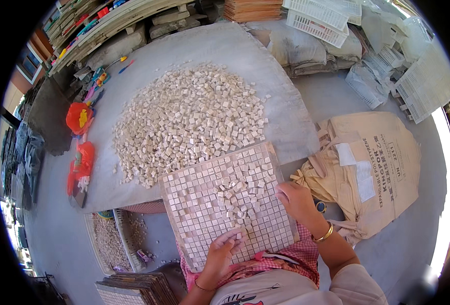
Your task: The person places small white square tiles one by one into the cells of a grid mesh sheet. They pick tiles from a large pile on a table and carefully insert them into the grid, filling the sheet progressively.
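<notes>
With your left grip [224,250] seemingly pinching a tile [238,236] over the near side of the tray [214,161] and your right grip [297,201], curled, contents unclear, at its right edge, any tilt could spill the loose tiles [242,190] heaped mid-tray

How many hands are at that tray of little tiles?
2. The left hand is at the near part of the tray, and the right hand is at its right edge. No other hands show.
</notes>
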The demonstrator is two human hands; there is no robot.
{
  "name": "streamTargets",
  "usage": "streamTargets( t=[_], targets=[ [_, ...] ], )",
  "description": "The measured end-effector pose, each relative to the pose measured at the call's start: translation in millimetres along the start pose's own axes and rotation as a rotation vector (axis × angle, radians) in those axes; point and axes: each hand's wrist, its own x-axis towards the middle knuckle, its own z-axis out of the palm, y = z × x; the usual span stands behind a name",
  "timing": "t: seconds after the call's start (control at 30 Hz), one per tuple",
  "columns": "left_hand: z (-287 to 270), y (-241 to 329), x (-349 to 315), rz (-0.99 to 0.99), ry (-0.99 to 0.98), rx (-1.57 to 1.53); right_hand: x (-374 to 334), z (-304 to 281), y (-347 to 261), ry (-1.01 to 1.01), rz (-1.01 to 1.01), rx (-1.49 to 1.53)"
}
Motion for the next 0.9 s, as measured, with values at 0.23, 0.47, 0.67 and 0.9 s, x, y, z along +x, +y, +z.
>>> streamTargets(
  t=[0.23,0.47,0.67,0.9],
  targets=[
    [8.1,-0.9,2.8,-0.022,-0.02,0.016,-33.7,27.0,-26.1,-0.275,-0.14,0.247],
    [-3.0,-0.1,-0.3,-0.005,0.058,-0.062,-33.3,26.9,-17.8,-0.141,-0.081,0.151],
    [-12.7,-3.0,3.3,0.129,0.135,0.264,-33.4,40.7,-35.2,-0.253,-0.169,0.064],
    [-6.4,3.7,4.6,0.263,0.168,0.522,-36.0,56.4,-35.7,-0.239,-0.212,-0.053]
  ],
)
